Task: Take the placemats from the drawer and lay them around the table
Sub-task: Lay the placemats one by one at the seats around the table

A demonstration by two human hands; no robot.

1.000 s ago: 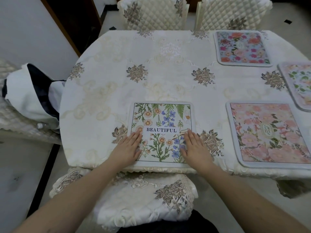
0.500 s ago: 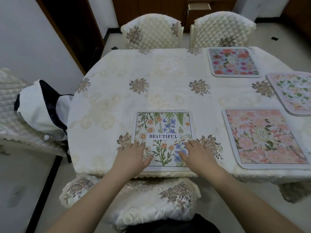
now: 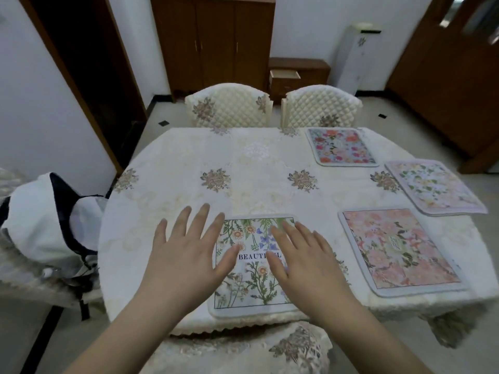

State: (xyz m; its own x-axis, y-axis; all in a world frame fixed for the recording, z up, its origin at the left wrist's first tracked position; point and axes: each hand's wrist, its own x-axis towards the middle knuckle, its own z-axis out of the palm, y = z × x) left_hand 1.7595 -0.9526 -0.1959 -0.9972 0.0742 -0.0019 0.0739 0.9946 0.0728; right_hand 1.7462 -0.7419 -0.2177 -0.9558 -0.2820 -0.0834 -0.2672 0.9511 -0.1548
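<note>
Placemats lie in four places on the table (image 3: 172, 211), which is covered by a cream embroidered tablecloth. Nearest the person, at the table's near edge, sits the botanical placemat (image 3: 252, 286), white with green stems, orange daisies and blue flowers, and printed with a word partly hidden by a thumb. The left hand (image 3: 186, 255) is spread over the cloth just left of this mat, palm down, fingers straight and apart, its thumb reaching over the mat's left border. The right hand (image 3: 305, 261) is over the mat's right half, palm down, fingers straight and slightly apart, gripping nothing. Whether either palm actually touches the surface cannot be told from this view. To the right, also along the near edge, lies the pink floral placemat (image 3: 399, 249), flat and apart from the botanical one. Beyond it, at the table's right end, is the pale lilac placemat (image 3: 432, 187), turned at an angle. At the far edge, before the right-hand quilted chair (image 3: 321, 106), lies the blue floral placemat (image 3: 341, 145). A second quilted chair (image 3: 229, 105) stands to its left. Behind the chairs, a small wooden cabinet has its drawer (image 3: 285, 75) pulled open. A white and dark garment (image 3: 46, 220) is draped over a seat at the left.
</note>
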